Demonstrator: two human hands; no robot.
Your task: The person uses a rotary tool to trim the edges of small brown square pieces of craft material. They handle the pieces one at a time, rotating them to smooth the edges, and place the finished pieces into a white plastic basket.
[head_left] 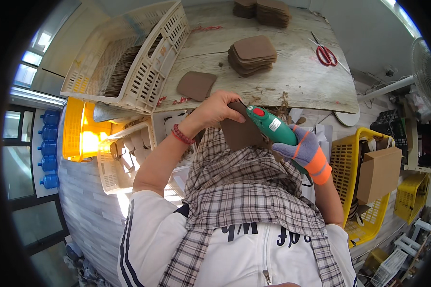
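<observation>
My bare left hand pinches a flat dark brown piece by its upper edge, thumb in front, just off the table's near edge. In my right hand, gloved in grey and orange, is a green handheld power tool with a red button. Its front end meets the piece's upper right edge close to my left fingers; the tip itself is too dark to make out. A similar loose brown piece lies on the table beyond my left hand, and a stack of brown pieces stands farther back.
On the worn wooden table are red-handled scissors and more stacks. A white plastic crate holding brown pieces stands at left. Yellow crates flank me on the floor; a fan is at far right. Scraps litter the table's near edge.
</observation>
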